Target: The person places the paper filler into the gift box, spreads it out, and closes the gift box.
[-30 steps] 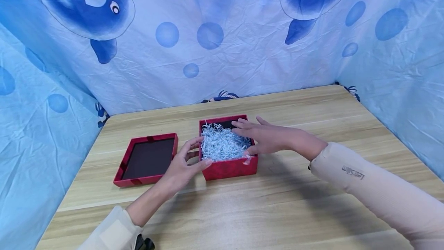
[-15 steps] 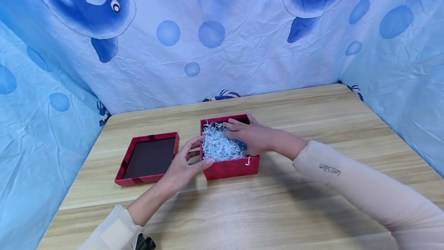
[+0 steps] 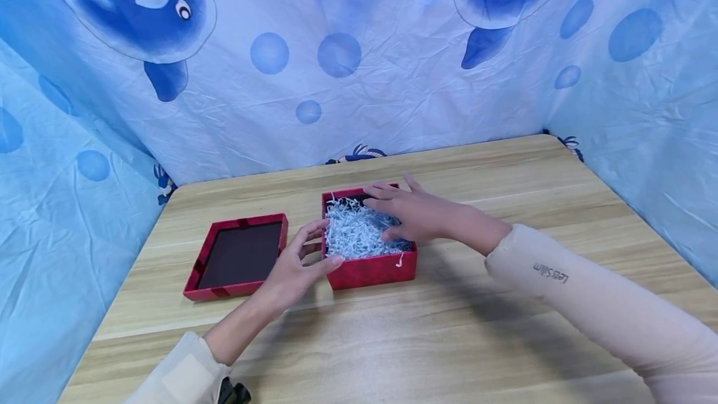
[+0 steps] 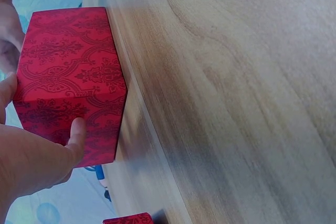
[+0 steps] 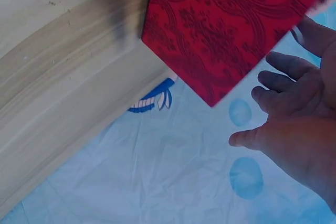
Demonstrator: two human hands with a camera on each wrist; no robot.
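Blue fabric backdrop (image 3: 392, 111) round the far edge and both sides, printed with dolphins and bubbles; wood-grain table (image 3: 477, 341) before it; red patterned box (image 3: 373, 271) upright on the table, near mid-view, top off; red lid (image 3: 224, 292) to its left, apart from it, dark inside facing up; pale blue paper shreds (image 3: 359, 229) heaped in the box, a dark gap showing along the far wall; right hand (image 3: 415, 212) spread wide over the right part of the box, nothing gripped, whether its fingers press the shreds cannot be told; left hand (image 3: 294, 276) fairly wide, bent fingers at the left wall, thumb by the near-left corner, steadying it, by the look of things; one loose strand (image 3: 399, 260) hanging over the near rim. Step in hand, as judged: evening out the filler; best done with flat, light fingers, working from the near heap toward the far gap, tucking that strand inside, left hand keeping the box from sliding; too hard a push could spill shreds. Count: one backdrop, two dolphins in the head view; one table; one box; one lid; one heap of shreds; two hands; one overhanging strand.
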